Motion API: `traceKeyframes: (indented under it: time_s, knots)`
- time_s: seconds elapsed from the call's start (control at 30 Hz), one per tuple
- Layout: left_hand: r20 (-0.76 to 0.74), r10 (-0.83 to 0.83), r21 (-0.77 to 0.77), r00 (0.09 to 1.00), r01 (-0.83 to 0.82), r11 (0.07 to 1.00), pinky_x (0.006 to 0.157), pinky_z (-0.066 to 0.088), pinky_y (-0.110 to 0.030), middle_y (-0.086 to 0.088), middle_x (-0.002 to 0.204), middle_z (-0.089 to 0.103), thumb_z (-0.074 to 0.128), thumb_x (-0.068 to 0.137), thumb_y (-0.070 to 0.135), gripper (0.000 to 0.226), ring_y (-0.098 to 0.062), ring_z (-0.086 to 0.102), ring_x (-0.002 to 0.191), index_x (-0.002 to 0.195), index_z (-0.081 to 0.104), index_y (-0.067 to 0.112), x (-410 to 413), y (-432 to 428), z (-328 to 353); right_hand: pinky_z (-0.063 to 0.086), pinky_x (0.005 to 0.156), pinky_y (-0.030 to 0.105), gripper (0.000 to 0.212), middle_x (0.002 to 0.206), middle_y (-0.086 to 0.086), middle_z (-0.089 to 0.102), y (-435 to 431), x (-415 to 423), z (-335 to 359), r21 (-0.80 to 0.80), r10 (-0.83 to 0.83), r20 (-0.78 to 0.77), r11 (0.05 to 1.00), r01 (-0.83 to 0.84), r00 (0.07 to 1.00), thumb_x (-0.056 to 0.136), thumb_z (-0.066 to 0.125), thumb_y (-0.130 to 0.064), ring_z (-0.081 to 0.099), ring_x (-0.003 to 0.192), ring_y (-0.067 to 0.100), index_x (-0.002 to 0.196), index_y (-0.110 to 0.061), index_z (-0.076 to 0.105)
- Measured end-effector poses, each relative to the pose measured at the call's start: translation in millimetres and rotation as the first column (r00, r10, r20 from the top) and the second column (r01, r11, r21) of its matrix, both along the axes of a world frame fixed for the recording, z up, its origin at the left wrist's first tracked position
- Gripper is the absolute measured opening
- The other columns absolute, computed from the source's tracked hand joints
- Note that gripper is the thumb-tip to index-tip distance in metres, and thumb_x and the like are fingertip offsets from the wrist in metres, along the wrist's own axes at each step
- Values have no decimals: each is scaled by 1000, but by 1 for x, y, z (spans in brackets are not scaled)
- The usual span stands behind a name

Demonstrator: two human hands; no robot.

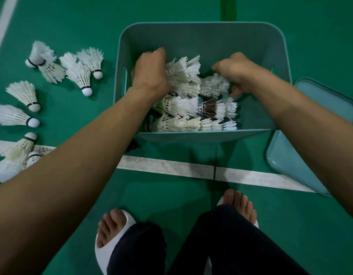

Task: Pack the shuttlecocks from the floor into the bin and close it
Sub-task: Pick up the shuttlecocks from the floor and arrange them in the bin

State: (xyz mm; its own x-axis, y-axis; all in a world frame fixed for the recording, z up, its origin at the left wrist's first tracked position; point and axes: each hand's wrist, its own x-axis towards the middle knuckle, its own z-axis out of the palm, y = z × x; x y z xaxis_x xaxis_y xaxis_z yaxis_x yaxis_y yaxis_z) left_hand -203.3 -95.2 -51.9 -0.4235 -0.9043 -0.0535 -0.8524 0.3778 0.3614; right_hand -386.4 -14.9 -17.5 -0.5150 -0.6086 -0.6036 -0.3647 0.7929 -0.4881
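A teal plastic bin [203, 34] stands open on the green court floor, holding rows of stacked white feather shuttlecocks [183, 108]. Both my hands are inside it. My left hand [149, 70] grips one end of a stack of shuttlecocks [183, 74] lying across the bin's middle. My right hand [238, 69] grips the feathers at the other end [213, 86]. Several loose shuttlecocks [80, 74] lie on the floor to the left of the bin. The bin's teal lid [302, 155] lies flat on the floor to the right.
White court lines [171, 167] cross the floor in front of the bin. My feet in white slippers [112, 231] and dark trousers [221, 245] are at the bottom of the view. A small dark object [133, 145] lies by the bin's near left corner.
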Motion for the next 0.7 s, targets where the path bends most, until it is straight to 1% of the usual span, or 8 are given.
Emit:
traceKeyframes:
  time_s: [0.1, 0.17, 0.27, 0.37, 0.43, 0.5, 0.6, 0.7]
  knots:
    - [29, -36, -8, 999, 37, 999, 70, 41, -37, -16, 106, 64, 65, 74, -2, 36, -33, 56, 88, 108, 58, 7, 2, 2, 5, 48, 66, 32, 28, 100, 8, 62, 5, 3, 11, -34, 69, -153, 997, -75, 986, 96, 56, -25, 59, 79, 25, 115, -7, 63]
    - [66, -79, 18, 995, 78, 997, 74, 41, -37, -18, 112, 59, 71, 75, 3, 42, -36, 58, 98, 114, 55, 7, 3, 3, 10, 53, 74, 34, 26, 98, 8, 66, 7, 8, 20, -98, 60, -229, 992, -84, 972, 91, 57, -23, 63, 82, 24, 107, -6, 67]
    - [70, -142, 30, 987, 140, 990, 84, 46, -41, -16, 118, 55, 76, 75, 10, 48, -35, 55, 106, 118, 54, 9, 12, 5, 33, 60, 91, 45, 30, 110, 15, 73, 6, 30, 39, -250, 47, -249, 962, -111, 967, 88, 60, -19, 71, 102, 29, 109, -1, 71]
    - [-63, -176, -92, 982, 170, 981, 87, 51, -42, -10, 119, 60, 72, 76, 15, 42, -30, 58, 105, 118, 61, 15, 36, 8, 63, 61, 83, 43, 23, 93, 13, 77, 1, 69, 62, -424, 94, -268, 882, -205, 959, 85, 64, -17, 73, 91, 22, 94, -1, 78]
    - [-169, -135, -203, 976, 100, 974, 83, 53, -43, -6, 113, 62, 67, 78, 18, 33, -27, 61, 97, 111, 64, 19, 59, 14, 78, 58, 71, 38, 20, 71, 4, 71, -5, 99, 75, -516, 112, -305, 816, -263, 946, 80, 63, -19, 69, 77, 18, 79, -5, 77]
    - [-251, -48, -259, 967, -20, 966, 79, 51, -41, -4, 110, 63, 65, 80, 20, 26, -25, 61, 89, 106, 64, 20, 84, 21, 87, 55, 62, 40, 21, 66, 7, 69, -11, 131, 85, -578, 127, -316, 760, -297, 940, 74, 59, -20, 68, 71, 21, 72, -4, 74]
    - [-312, 110, -164, 944, -168, 972, 78, 47, -34, -3, 108, 64, 65, 79, 20, 21, -22, 59, 86, 100, 63, 21, 128, 27, 86, 57, 67, 40, 22, 70, 2, 72, -18, 179, 96, -608, 180, -314, 716, -343, 932, 71, 55, -23, 70, 73, 19, 72, -10, 73]
    - [-292, 295, -9, 910, -312, 950, 76, 47, -32, -5, 104, 68, 67, 77, 22, 17, -27, 64, 92, 92, 60, 25, 176, 29, 67, 58, 76, 40, 18, 79, 2, 75, -15, 225, 95, -570, 336, -339, 670, -476, 879, 73, 57, -25, 71, 82, 23, 73, -18, 73]
